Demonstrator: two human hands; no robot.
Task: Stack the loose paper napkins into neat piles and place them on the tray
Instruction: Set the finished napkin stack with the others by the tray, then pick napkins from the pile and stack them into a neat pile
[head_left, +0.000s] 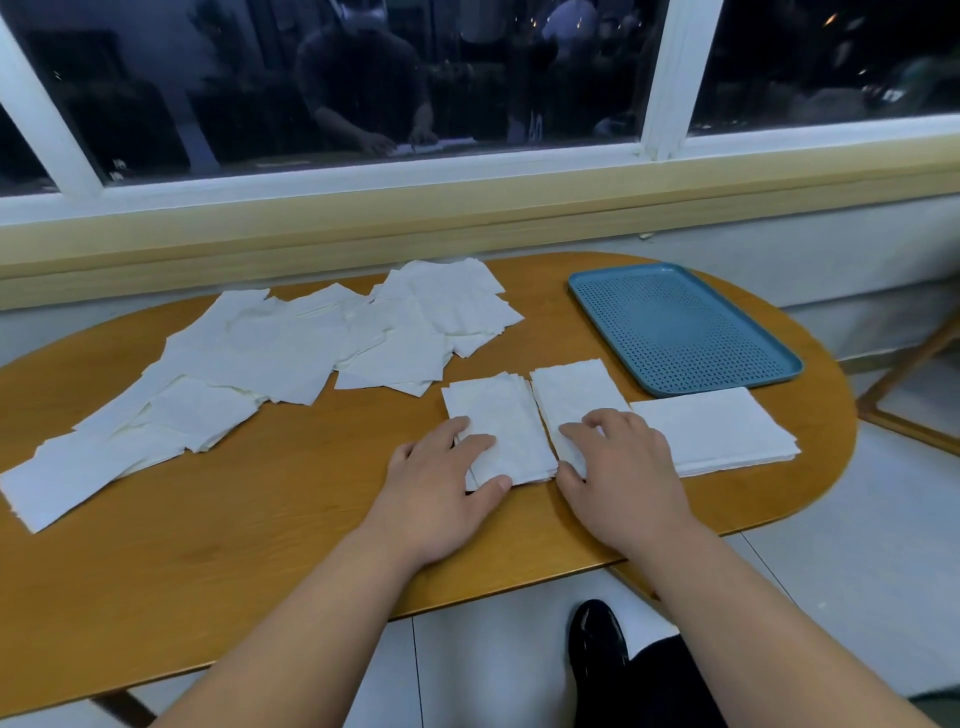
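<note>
Both hands are down on the bench (208, 545), each one on its own small stack of napkins. The left hand (447, 483) lies flat over the near left corner of the left pile (498, 415). Its fingers (478, 444) are stretched out and relaxed on the top sheet, and the thumb sits against the near edge, so it is pressing the paper, not gripping it.

The right hand (623, 467) covers the near end of the middle pile (576, 395). Its fingers (576, 431) are lightly bent with the tips resting on the paper, and the thumb is down at the near left corner. Nothing is lifted and nothing is pinched; both hands rest on top.

The two piles lie side by side with their long edges touching or very nearly so, right between the two thumbs. The left pile's sheets are fanned a little at the far end.

Just beside the right hand's knuckles, on the outer side, sits the big pile (727, 431), wider and squared up. Beyond it lies the blue tray (769, 364), perforated, with no napkins on it, close to the big pile's far edge.

Across the left half of the bench the loose napkins (260, 353) sprawl in overlapping sheets, well apart from both hands. Behind the bench is a dark window (363, 78). Below its edge are a black shoe (597, 644) and pale floor (883, 519).
</note>
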